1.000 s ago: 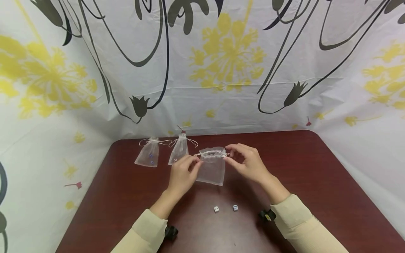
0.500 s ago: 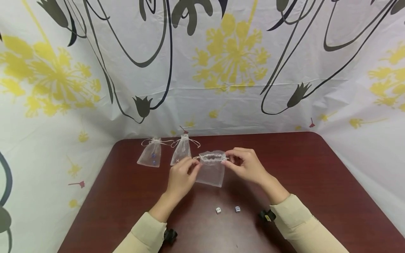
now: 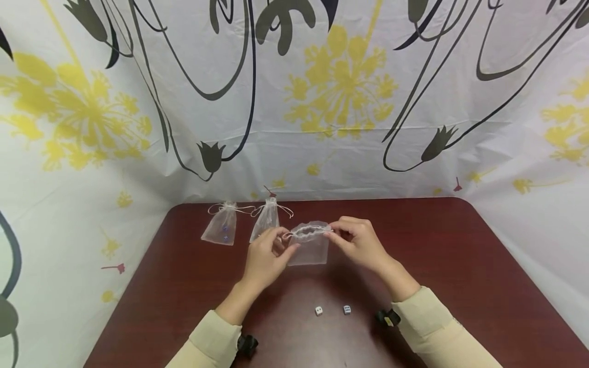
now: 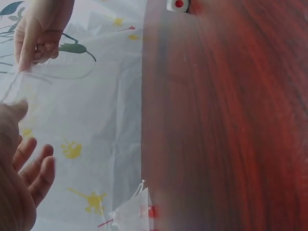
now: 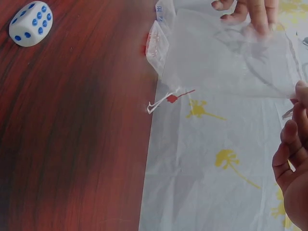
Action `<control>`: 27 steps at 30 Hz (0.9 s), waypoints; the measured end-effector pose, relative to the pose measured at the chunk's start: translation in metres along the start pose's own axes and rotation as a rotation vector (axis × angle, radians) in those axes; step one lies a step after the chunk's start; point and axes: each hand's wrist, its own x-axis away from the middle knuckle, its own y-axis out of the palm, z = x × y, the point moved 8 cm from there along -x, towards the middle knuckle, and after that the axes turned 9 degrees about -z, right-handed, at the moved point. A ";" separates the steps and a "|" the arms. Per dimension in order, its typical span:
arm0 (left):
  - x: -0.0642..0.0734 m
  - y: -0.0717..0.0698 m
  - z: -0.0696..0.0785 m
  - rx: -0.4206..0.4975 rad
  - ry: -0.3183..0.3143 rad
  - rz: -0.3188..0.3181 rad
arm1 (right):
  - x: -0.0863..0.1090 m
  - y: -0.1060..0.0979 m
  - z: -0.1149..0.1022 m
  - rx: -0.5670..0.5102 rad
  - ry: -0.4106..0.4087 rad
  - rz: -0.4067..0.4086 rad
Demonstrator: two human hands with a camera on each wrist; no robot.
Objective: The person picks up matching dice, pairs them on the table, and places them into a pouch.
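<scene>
A sheer white organza drawstring bag (image 3: 309,251) hangs mouth-up between both hands, above the table. My left hand (image 3: 266,259) holds its left side at the mouth, the thumb lying lower over the front of the mesh and apart from the index finger. On the other side, my right hand (image 3: 363,244) pinches the mouth's right corner by the cord between thumb and index finger. The mouth is gathered and slightly parted. Two white dice lie on the table nearer to me: one die (image 4: 178,5) shows a red pip, the other die (image 5: 31,23) has blue pips.
Two tied organza bags stand at the back left: one bag (image 3: 221,227) with blue-marked dice, another bag (image 3: 267,220) partly behind my left hand. The dark red table (image 3: 437,266) meets a white patterned curtain (image 3: 349,168) at its far edge.
The left thumb has spread from the index finger and slid lower over the bag's front. The right hand keeps its pinch. The head view has shifted slightly.
</scene>
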 end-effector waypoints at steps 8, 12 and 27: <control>-0.007 0.002 0.004 0.109 0.005 -0.051 | 0.001 0.005 0.003 -0.004 0.018 -0.021; -0.010 -0.001 0.006 0.122 0.022 -0.011 | 0.002 0.006 0.004 -0.008 0.014 -0.013; -0.014 -0.004 0.009 0.177 0.072 -0.008 | 0.002 0.009 0.006 -0.025 -0.017 -0.021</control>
